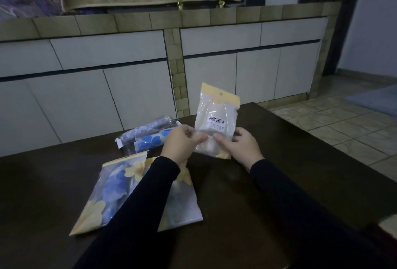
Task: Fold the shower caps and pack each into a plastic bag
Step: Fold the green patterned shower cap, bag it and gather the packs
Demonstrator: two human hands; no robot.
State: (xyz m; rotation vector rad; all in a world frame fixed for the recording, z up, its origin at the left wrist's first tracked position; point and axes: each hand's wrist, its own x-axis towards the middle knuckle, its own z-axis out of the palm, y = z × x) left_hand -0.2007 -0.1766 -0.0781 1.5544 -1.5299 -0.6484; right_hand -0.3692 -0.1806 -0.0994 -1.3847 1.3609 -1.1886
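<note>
I hold a clear plastic bag (217, 118) with a yellow header and a barcode sticker upright above the dark table (279, 172); something white is inside it. My left hand (182, 142) pinches its lower left edge and my right hand (240, 144) pinches its lower right edge. Two packed bags lie flat under my left forearm: one with a blue-and-yellow flowered cap (107, 189), and one with a pale cap (182, 208). Further back lie a blue-flowered package (154, 140) and a grey patterned one (146, 129).
The table's far edge runs close behind the bags, with white cabinet doors (129, 88) beyond. Tiled floor (343, 129) and a blue mat (373, 101) lie to the right. A light object (388, 225) sits at the table's right edge.
</note>
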